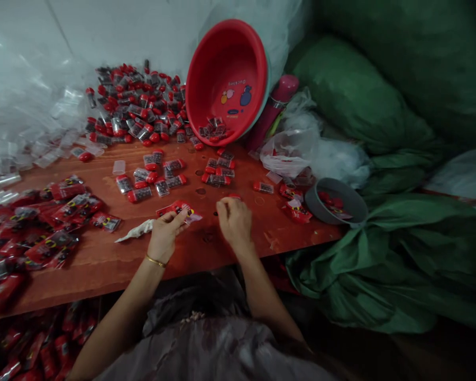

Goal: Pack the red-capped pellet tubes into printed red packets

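My left hand [167, 232] pinches a small red printed packet [176, 208] just above the table. My right hand [236, 220] is closed beside it, fingers curled. A bit of red [235, 196] shows behind those fingers; whether they hold it I cannot tell. Several small clear bottles with red caps and dark contents [145, 175] lie beyond my left hand. More red-capped bottles [218, 172] lie past my right hand. By my left wrist rests a crumpled whitish strip [138, 231].
Red printed packets [59, 211] are heaped at left. Red-capped bottles [137, 103] pile up behind, beside a tilted red basin [222, 58]. At right are a grey bowl [315, 198] with red pieces, a pink flask [277, 95] and green sacks [349, 95]. The wooden table's [115, 275] front edge is close.
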A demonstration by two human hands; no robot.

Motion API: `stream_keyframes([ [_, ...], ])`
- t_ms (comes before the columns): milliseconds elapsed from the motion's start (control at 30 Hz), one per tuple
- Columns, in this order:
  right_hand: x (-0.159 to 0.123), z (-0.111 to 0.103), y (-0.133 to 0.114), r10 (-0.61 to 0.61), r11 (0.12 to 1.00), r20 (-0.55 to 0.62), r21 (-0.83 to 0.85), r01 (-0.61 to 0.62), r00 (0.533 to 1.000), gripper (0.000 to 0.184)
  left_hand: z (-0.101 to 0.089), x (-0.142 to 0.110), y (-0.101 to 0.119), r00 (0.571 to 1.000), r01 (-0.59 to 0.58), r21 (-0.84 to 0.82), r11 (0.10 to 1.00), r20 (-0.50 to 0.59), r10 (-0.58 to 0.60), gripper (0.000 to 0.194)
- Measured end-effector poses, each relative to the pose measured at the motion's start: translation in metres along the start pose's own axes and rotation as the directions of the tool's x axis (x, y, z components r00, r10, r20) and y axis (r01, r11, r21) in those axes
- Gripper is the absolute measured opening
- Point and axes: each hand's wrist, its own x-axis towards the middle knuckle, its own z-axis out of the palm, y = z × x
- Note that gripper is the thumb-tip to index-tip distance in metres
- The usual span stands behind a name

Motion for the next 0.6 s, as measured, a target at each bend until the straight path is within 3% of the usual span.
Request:
stream_keyframes([
  [100, 0.011, -0.008, 0.03, 0.211, 0.918, -0.074, -0.328, -0.224, 0.975, 0.047, 0.0, 0.0, 0.003, 0.997, 0.073, -0.043, 0.996, 0.015, -0.072, 0.043],
  [200, 0.016, -0.007, 0.051, 0.29, 0.894, 0.051, -0.371, -0.251, 0.956, 0.04, 0.001, -0.003, 0.003, 0.986, 0.159, -0.09, 0.983, 0.065, -0.153, 0.041],
  [267, 0.017, -0.008, 0.054, 0.273, 0.918, 0.063, -0.316, -0.241, 0.96, 0.032, 0.002, -0.005, 0.002, 0.977, 0.2, -0.108, 0.974, 0.093, -0.19, 0.039],
  [333, 0.013, -0.012, 0.05, 0.218, 0.96, 0.014, -0.185, -0.212, 0.976, 0.028, 0.001, -0.008, 0.002, 0.973, 0.215, -0.109, 0.971, 0.106, -0.203, 0.038],
  [433, -0.003, -0.027, 0.036, 0.128, 0.966, 0.044, 0.22, -0.135, 0.991, 0.027, -0.002, -0.012, 0.003, 0.975, 0.208, -0.108, 0.972, 0.106, -0.197, 0.042],
  [533, -0.027, -0.043, 0.018, 0.086, 0.758, 0.243, 0.614, -0.221, 0.966, 0.029, -0.004, -0.015, 0.004, 0.976, 0.2, -0.095, 0.975, 0.109, -0.189, 0.043],
  [600, -0.043, -0.049, 0.006, 0.077, 0.635, 0.338, 0.709, -0.307, 0.938, 0.029, -0.003, -0.018, 0.003, 0.977, 0.193, -0.077, 0.978, 0.112, -0.184, 0.043],
])
